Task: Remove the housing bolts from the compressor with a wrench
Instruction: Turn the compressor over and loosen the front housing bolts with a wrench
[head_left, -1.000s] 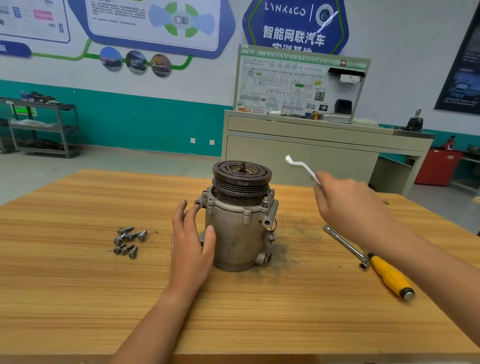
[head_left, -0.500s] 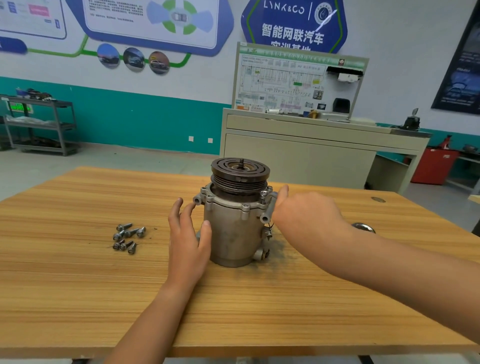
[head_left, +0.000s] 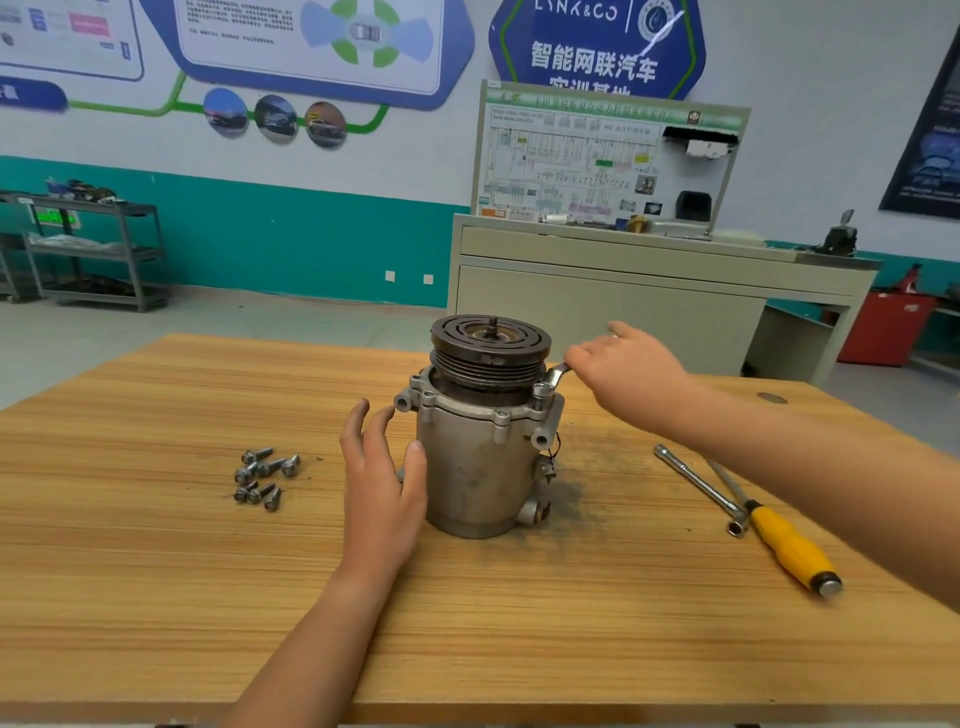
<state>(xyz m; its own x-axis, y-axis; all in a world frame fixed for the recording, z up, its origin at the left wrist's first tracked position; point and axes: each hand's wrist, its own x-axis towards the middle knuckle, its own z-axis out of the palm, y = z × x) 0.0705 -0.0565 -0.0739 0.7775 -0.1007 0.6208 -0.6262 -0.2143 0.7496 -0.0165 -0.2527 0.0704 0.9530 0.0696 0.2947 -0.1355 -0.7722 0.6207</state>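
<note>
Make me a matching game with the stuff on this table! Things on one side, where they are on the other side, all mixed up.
Things
1. bolts
2. wrench
3. screwdriver
4. left hand

Places
A. yellow-handled, lying right of the compressor
B. pressed against the compressor's side
C. in a loose pile, left of the compressor
D. held by the right hand, at the compressor's rim

Pairs: 1-C, 2-D, 3-A, 4-B
</note>
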